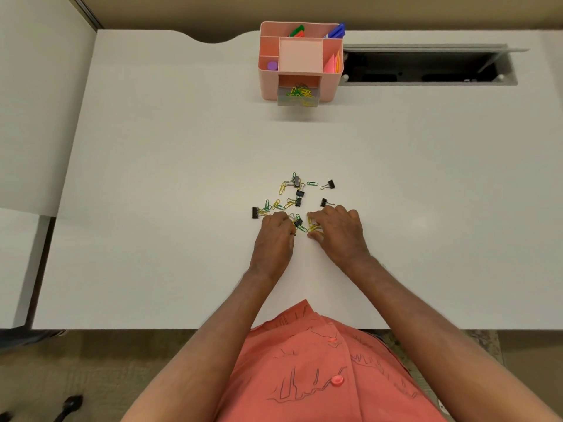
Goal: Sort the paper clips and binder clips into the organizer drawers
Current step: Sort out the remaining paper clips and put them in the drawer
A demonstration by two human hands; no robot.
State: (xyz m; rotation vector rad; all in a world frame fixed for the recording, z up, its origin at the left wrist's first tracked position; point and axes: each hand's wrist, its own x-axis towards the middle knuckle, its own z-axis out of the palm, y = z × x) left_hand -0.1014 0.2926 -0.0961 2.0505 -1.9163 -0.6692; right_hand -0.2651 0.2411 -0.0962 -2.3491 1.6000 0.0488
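From the head view, both hands are working at the near edge of a loose scatter of paper clips [281,205] and black binder clips [300,194] lying on the white worktop [170,184], close to the person's body so that picking is easy. The left hand [275,236] is curling its fingers [281,216] down over the pile; they seem to be gathering clips under the palm, though what they are holding is hidden. The right hand [338,231] is pinching a few yellow paper clips [313,227] between thumb and fingertips, probably collecting one kind at a time. One binder clip [298,222] is lying between the two hands, tangled with green clips.

Well apart, at the far side of the worktop, the pink organizer [265,83] is standing with its clear drawer [283,100] pulled out and already holding yellow and green paper clips, open so a handful can be dropped straight in. Its upper compartments are keeping markers, sticky notes and a purple cap. The binder clips look unsorted so far.
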